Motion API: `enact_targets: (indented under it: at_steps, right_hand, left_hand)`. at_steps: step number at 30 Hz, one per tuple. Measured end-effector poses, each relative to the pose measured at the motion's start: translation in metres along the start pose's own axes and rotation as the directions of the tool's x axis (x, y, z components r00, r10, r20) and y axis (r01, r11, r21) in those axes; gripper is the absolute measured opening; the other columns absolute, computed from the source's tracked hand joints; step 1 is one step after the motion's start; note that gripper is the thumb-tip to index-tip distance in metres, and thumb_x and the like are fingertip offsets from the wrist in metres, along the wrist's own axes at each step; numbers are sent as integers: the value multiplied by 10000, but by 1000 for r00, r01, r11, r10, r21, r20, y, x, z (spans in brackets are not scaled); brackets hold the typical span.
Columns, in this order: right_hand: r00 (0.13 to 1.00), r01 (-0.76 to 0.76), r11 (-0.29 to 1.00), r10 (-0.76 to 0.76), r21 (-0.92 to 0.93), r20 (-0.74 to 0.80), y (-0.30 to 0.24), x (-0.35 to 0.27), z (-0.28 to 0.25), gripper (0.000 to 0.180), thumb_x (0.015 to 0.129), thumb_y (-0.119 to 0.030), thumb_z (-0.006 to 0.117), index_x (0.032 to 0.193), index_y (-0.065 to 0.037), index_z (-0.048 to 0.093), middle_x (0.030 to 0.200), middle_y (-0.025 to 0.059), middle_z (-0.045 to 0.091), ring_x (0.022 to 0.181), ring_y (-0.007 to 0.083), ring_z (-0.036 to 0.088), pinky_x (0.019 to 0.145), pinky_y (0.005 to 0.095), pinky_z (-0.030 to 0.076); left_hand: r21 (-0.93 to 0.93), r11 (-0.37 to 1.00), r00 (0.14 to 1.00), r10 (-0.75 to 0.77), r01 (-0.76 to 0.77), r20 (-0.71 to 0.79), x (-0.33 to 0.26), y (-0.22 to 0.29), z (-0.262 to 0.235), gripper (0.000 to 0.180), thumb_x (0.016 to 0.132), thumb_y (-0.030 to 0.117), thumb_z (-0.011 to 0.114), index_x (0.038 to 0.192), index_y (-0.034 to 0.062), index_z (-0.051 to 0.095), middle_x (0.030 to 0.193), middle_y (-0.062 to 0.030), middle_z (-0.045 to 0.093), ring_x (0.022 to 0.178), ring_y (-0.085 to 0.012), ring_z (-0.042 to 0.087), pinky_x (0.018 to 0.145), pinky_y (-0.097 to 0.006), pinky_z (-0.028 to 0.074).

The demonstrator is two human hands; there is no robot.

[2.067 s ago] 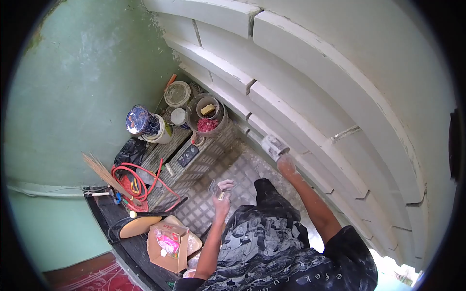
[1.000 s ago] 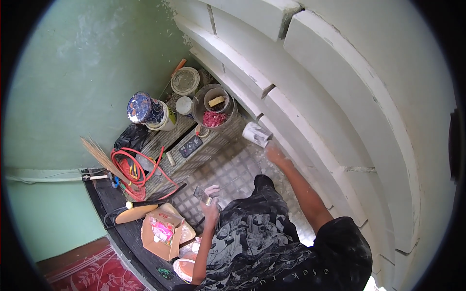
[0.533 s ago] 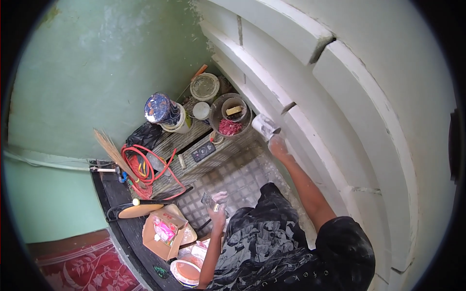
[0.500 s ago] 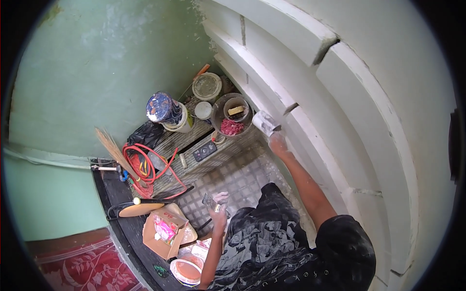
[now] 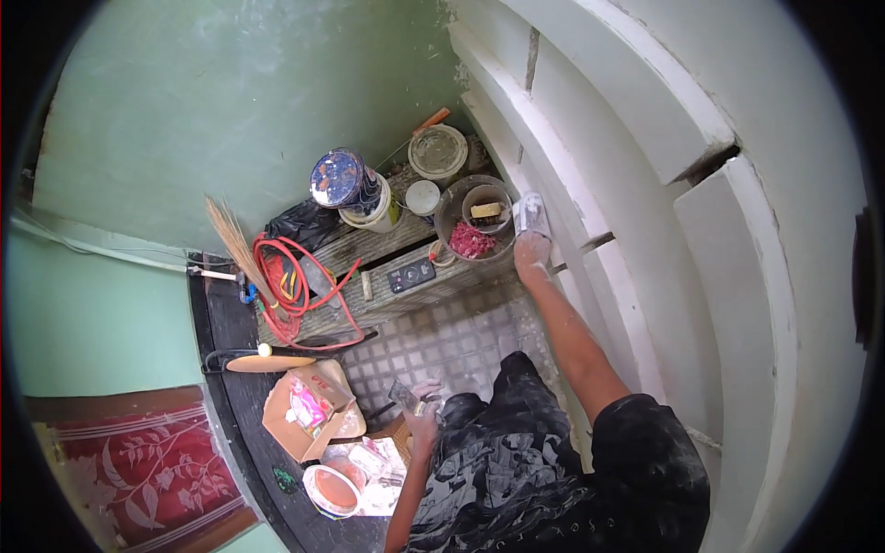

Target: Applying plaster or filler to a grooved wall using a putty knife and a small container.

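Observation:
My right hand (image 5: 532,252), arm stretched forward, is closed around a wide scraper (image 5: 529,214) smeared with white paste. Its blade lies at the white stepped wall panels (image 5: 553,166), beside the far tub; whether it touches is unclear. My left hand (image 5: 424,426), held low in front of my dark, paste-stained shirt, grips a small putty knife (image 5: 405,396) with a dull, smeared blade. White residue coats the fingers of both hands.
A wooden bench (image 5: 406,244) carries paint buckets (image 5: 369,207), a grey tub (image 5: 449,235) with pink bits, a black power strip (image 5: 411,275) and a red hose (image 5: 304,341). A cardboard box (image 5: 304,405) and an orange-lined bowl (image 5: 332,488) stand at left.
My right hand has carried the scraper farther along the panels, closer to the tub. The left hand keeps the putty knife low. The whole view has shifted.

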State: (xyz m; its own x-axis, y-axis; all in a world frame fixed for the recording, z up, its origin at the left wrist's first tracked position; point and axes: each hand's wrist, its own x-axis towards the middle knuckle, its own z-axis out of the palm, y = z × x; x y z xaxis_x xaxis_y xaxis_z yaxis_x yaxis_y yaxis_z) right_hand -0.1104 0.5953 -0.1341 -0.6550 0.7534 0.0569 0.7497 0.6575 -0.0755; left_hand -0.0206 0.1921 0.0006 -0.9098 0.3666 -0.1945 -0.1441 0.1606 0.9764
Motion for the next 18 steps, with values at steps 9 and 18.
enact_targets:
  at_steps: [9,18]
  right_hand:
    - [675,185,973,-228,138,702,36,-186,-8,274,784,-182,554,985,-59,696,987,140,689,903,326,669,777,456,522]
    - [990,74,975,-97,207,99,-6,-82,-75,119,779,-112,575,794,-23,652,841,194,638,774,361,626,681,485,492]
  left_hand:
    - [-59,998,998,-17,13,-64,3,-1,7,270,694,-59,511,955,-19,568,1110,-164,594,1036,-236,576,881,-321,465]
    - [-54,998,993,-19,13,-114,8,-1,-6,257,702,-28,510,949,-24,581,1136,-147,586,1042,-220,574,897,-311,468]
